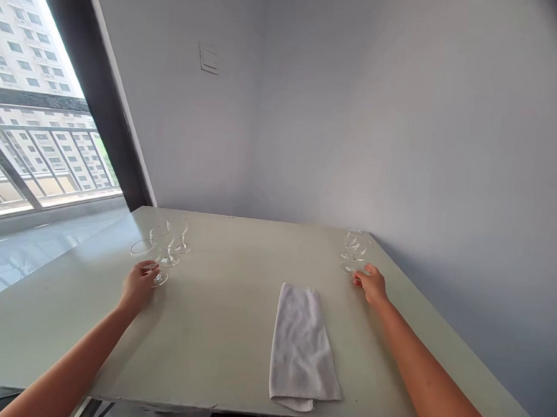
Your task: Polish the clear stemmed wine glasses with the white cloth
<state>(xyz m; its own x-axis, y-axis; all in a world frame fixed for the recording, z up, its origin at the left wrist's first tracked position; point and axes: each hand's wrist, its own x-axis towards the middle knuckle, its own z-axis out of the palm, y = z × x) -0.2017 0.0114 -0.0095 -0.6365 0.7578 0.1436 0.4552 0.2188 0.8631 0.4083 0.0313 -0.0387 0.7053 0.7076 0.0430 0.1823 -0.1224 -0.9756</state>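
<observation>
My left hand (139, 283) is closed around the stem of a clear stemmed glass (144, 246) on the left of the table. This glass stands upright, its foot on or close to the tabletop. Just behind it are two more clear glasses, a middle stemmed glass (168, 260) and a far stemmed glass (183, 248). On the right, my right hand (372, 284) is beside a small group of clear glasses (349, 268) that overlap. Its fingers are apart near their bases; whether they touch the glass is hard to see.
A folded white cloth (302, 346) lies on the pale table (225, 330), between my arms and near the front edge. Grey walls (311, 110) meet behind the table. At the left is a window (39, 134) with a railing, and a wall switch (210, 59) is above.
</observation>
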